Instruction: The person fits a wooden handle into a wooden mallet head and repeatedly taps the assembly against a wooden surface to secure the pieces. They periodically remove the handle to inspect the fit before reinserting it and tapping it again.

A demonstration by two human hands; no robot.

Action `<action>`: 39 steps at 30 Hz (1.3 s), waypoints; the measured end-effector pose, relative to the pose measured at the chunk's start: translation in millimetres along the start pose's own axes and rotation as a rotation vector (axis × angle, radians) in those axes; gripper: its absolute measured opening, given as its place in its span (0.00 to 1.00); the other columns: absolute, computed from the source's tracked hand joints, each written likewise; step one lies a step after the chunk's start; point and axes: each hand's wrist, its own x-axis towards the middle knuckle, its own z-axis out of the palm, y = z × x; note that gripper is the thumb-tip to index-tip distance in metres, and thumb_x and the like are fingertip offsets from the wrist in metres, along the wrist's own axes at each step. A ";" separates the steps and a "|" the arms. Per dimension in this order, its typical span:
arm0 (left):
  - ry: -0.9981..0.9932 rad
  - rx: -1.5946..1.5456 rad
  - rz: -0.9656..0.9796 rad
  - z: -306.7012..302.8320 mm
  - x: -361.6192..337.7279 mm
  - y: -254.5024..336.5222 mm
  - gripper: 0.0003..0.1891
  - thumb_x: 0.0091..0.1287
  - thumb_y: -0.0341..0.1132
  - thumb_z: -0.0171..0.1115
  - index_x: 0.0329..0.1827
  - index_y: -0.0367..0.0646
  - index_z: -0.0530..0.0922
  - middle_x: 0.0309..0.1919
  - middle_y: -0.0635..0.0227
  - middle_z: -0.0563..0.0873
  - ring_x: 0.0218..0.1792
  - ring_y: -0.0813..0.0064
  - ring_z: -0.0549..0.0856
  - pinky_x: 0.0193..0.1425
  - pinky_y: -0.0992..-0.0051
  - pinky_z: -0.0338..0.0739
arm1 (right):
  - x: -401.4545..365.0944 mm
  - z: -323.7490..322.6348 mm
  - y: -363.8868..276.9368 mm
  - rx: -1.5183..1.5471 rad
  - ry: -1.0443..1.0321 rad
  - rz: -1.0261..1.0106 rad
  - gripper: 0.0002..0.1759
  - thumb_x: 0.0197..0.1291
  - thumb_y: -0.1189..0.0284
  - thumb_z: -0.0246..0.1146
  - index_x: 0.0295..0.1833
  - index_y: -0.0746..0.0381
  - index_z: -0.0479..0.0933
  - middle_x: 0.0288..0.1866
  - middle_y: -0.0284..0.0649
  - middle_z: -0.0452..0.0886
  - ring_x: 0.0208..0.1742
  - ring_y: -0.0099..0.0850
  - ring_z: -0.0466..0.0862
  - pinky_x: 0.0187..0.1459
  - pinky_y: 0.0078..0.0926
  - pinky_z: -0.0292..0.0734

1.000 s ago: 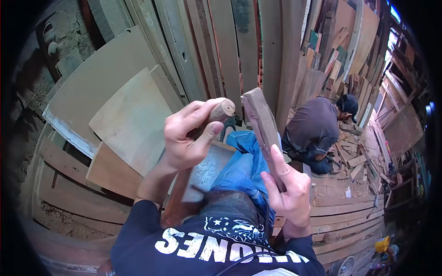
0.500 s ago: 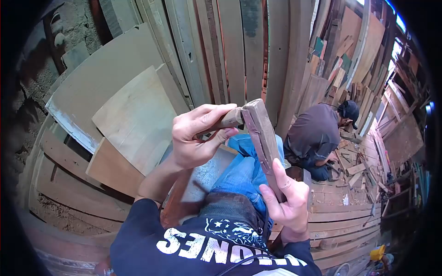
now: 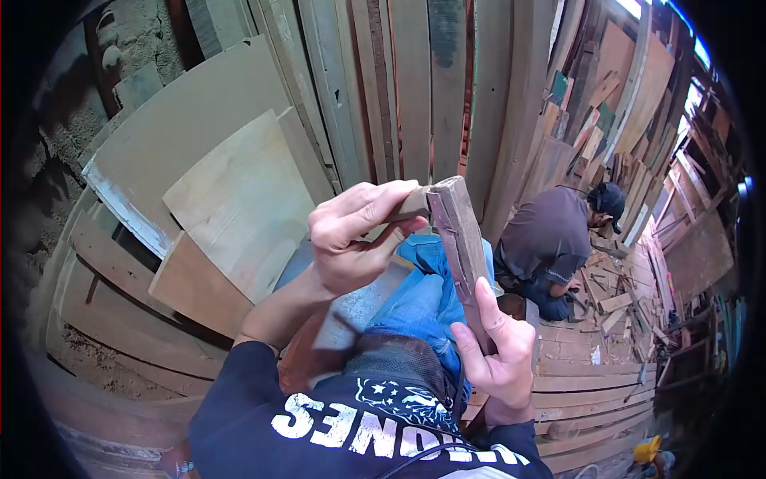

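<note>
Left hand [image 3: 357, 238], fingers wrapped round a wooden peg [image 3: 412, 206], presses it to the bar [image 3: 463, 239] gripped in the right hand [image 3: 496, 351]; square, steady alignment looks key.

grips a wooden bar [image 3: 463, 239] near upright in the right hand [image 3: 496, 351], forefinger laid along it. holds a round peg [image 3: 411, 205] against its top end with the left hand [image 3: 355, 235]. beyond, a crouching person [image 3: 550, 239] among stacked planks [image 3: 415, 88].
</note>
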 end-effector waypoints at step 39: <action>0.017 0.012 -0.069 2.5 4.7 4.6 0.22 0.50 0.17 0.74 0.50 0.35 0.85 0.40 0.58 0.90 0.34 0.67 0.88 0.39 0.72 0.82 | 1.2 -1.5 -0.1 -0.028 0.004 -0.006 0.33 0.55 0.81 0.70 0.69 0.65 0.73 0.33 0.48 0.85 0.27 0.38 0.86 0.33 0.29 0.80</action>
